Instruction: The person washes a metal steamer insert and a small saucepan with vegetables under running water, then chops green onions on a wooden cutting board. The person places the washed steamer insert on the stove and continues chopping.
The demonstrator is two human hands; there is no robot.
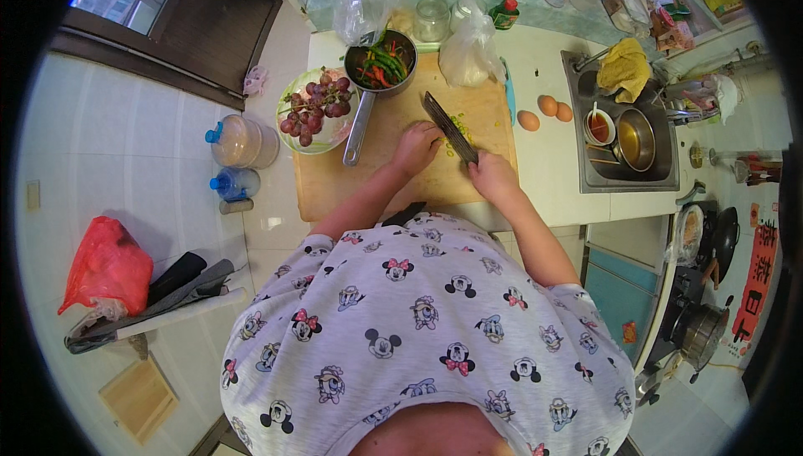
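My right hand [494, 175] grips the handle end of a kitchen knife [448, 124], whose dark, streaked blade slants up and left over the wooden cutting board [364, 189]. Close against the blade's left side, my left hand [417, 147] rests on the board with its fingers curled; whatever lies under the fingertips is hidden. Small slices of green pepper [463, 130] are scattered around the blade, mostly to its right. Farther back on the board, a saucepan [359, 126] contains whole green and red chili peppers [386, 65].
Left of the saucepan, a plate [295, 142] holds red grapes [317, 108]. A knotted plastic bag [470, 57] stands at the board's back edge. Three eggs [529, 120] lie on the counter between board and sink [590, 173]. The sink contains a metal pot [635, 140] and a bowl [599, 127].
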